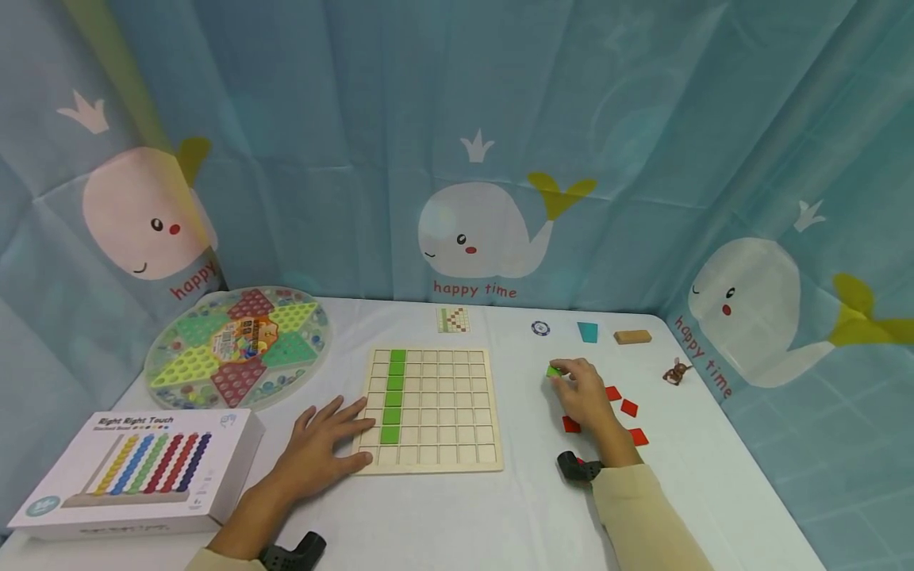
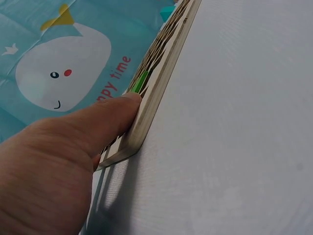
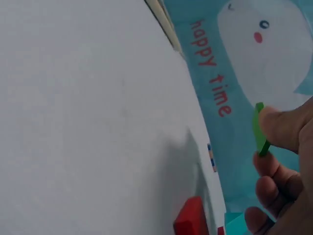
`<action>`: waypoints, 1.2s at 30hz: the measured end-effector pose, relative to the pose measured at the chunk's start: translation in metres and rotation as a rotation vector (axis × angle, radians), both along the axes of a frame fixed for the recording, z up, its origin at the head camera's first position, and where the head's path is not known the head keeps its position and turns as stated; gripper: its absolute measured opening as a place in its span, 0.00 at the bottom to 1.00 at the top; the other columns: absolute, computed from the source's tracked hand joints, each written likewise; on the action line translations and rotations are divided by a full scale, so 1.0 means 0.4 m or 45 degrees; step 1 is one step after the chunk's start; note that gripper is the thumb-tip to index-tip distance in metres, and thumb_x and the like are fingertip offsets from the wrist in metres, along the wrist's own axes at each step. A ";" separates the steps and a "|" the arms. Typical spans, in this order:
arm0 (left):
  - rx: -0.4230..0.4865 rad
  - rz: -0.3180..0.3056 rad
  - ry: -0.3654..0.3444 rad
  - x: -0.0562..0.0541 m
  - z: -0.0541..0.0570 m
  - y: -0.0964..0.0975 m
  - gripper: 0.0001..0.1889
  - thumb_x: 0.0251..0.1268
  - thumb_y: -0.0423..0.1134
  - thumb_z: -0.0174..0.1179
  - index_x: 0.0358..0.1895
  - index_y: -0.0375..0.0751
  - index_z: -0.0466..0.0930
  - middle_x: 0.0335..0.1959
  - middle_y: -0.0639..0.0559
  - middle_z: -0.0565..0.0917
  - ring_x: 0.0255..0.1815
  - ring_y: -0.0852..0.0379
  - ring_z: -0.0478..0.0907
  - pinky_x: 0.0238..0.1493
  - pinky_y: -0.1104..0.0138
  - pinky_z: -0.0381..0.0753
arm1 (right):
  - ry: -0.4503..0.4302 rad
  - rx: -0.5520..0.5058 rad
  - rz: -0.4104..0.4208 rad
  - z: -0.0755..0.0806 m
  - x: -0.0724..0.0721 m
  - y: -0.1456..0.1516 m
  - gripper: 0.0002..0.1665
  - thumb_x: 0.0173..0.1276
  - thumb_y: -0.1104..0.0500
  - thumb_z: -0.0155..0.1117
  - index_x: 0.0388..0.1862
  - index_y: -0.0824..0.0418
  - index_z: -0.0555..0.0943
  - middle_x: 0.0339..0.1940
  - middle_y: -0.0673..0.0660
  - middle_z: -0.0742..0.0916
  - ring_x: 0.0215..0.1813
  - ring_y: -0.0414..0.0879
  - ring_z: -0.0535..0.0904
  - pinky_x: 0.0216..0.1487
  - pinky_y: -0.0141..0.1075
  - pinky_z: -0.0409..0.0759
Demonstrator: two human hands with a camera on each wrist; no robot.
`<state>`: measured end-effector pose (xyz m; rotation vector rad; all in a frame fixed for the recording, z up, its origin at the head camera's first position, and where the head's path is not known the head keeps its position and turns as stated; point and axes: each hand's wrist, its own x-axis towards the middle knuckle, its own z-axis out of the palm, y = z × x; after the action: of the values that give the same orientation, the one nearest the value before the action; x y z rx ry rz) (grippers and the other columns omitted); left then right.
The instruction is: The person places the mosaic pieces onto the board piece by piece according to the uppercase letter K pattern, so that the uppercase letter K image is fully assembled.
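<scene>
A wooden grid board (image 1: 446, 412) lies flat on the table, with several green square tiles (image 1: 393, 398) lined up in one column near its left side. My left hand (image 1: 321, 448) rests at the board's left edge, fingers spread; in the left wrist view its thumb touches the rim beside a green tile (image 2: 141, 82). To the right of the board, my right hand (image 1: 581, 392) pinches a single green tile (image 3: 259, 129) between thumb and fingers, above the table. Several red tiles (image 1: 629, 408) are scattered around and under that hand.
A small pattern card (image 1: 453, 320), a poker chip (image 1: 540, 328), a teal piece (image 1: 589, 332), a wooden block (image 1: 632, 337) and a brown figurine (image 1: 676, 371) sit farther back. On the left are a round checkers board (image 1: 286, 349) and a white game box (image 1: 236, 468).
</scene>
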<state>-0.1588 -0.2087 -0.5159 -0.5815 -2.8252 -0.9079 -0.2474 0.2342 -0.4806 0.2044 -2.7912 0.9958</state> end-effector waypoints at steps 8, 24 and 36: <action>0.011 -0.005 0.024 0.001 0.000 0.000 0.28 0.51 0.56 0.70 0.56 0.47 0.83 0.68 0.47 0.70 0.70 0.35 0.56 0.63 0.37 0.42 | 0.229 -0.103 0.051 0.031 0.054 -0.070 0.19 0.62 0.62 0.70 0.52 0.63 0.83 0.44 0.55 0.82 0.47 0.53 0.75 0.50 0.50 0.74; 0.008 -0.019 0.046 0.001 0.004 -0.001 0.28 0.53 0.56 0.69 0.56 0.46 0.83 0.67 0.46 0.71 0.70 0.35 0.56 0.63 0.37 0.43 | 0.416 -0.222 0.336 0.081 0.127 -0.191 0.18 0.56 0.64 0.75 0.47 0.60 0.85 0.40 0.45 0.80 0.48 0.41 0.76 0.47 0.49 0.79; -0.005 -0.015 0.010 -0.002 0.000 0.000 0.28 0.53 0.56 0.68 0.56 0.46 0.82 0.68 0.47 0.70 0.71 0.36 0.55 0.64 0.37 0.41 | 0.454 -0.278 0.592 0.091 0.153 -0.279 0.17 0.58 0.64 0.74 0.48 0.62 0.84 0.41 0.45 0.80 0.49 0.43 0.75 0.48 0.44 0.78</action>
<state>-0.1596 -0.2088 -0.5159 -0.6015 -2.8200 -0.9005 -0.1863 0.1226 -0.4442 0.9307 -2.3336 1.2059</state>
